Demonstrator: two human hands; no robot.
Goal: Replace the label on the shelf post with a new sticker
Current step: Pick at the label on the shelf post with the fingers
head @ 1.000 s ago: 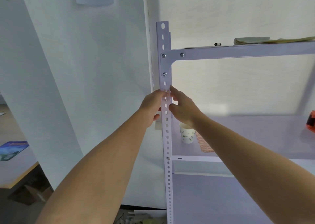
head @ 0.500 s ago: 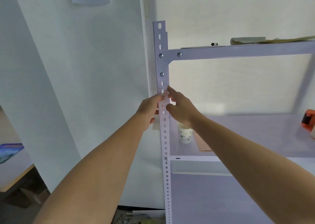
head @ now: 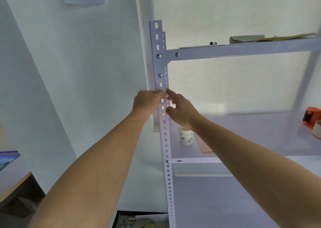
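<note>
left hand (head: 147,102) curling round shelf post (head: 165,141), fingertips pressing sticker (head: 164,95) | sticker sitting at left hand's 2 o'clock, right hand's (head: 182,112) 10 o'clock | right hand staying uncurled, straight index finger touching post edge

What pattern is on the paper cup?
The paper cup is white with small green prints; head view.

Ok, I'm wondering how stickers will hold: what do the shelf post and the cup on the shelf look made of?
Shelf post: likely painted steel, matte pale lilac, with punched holes and bolts. Cup: seemingly paper, matte white with green print.
</note>
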